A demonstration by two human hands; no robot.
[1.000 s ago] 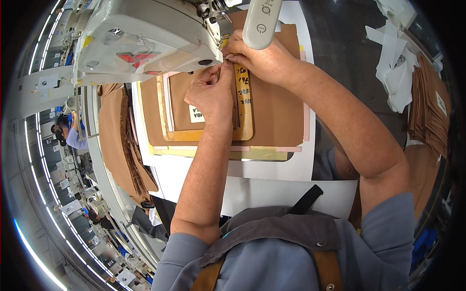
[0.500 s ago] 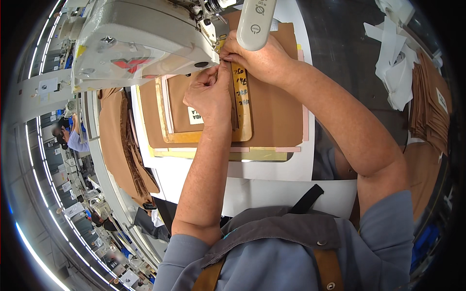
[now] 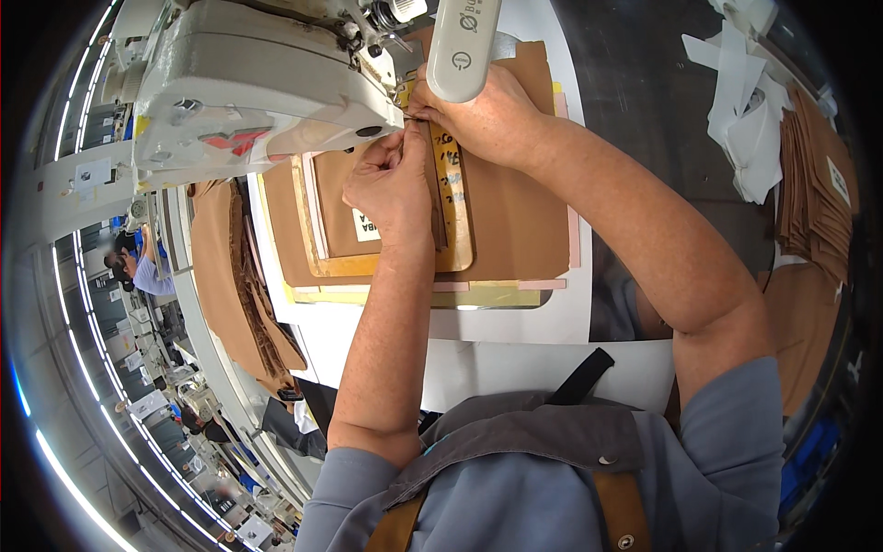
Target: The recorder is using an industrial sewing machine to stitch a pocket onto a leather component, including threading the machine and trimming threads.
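Note:
A grey-white sewing machine [image 3: 248, 87] stands at the upper left of the white table [image 3: 524, 322]. Under its head lies a brown fabric piece [image 3: 524, 212] inside a yellowish clamp frame [image 3: 386, 267]. My left hand [image 3: 391, 184] is pinched shut just under the needle area, holding a thin thread. My right hand [image 3: 483, 115] is closed beside it, fingertips meeting the left hand's at the same thread by the needle. A white lamp head [image 3: 464, 46] hangs over my right hand and hides part of it.
A pile of brown cut pieces [image 3: 235, 276] hangs at the table's left edge. Another brown stack [image 3: 814, 193] and white papers [image 3: 750, 120] lie at the right. Other people [image 3: 138, 267] work at stations far left.
Both hands stay pinched at the needle. The view has shifted slightly; the hands sit a little lower in the picture, the fingertips closer together.

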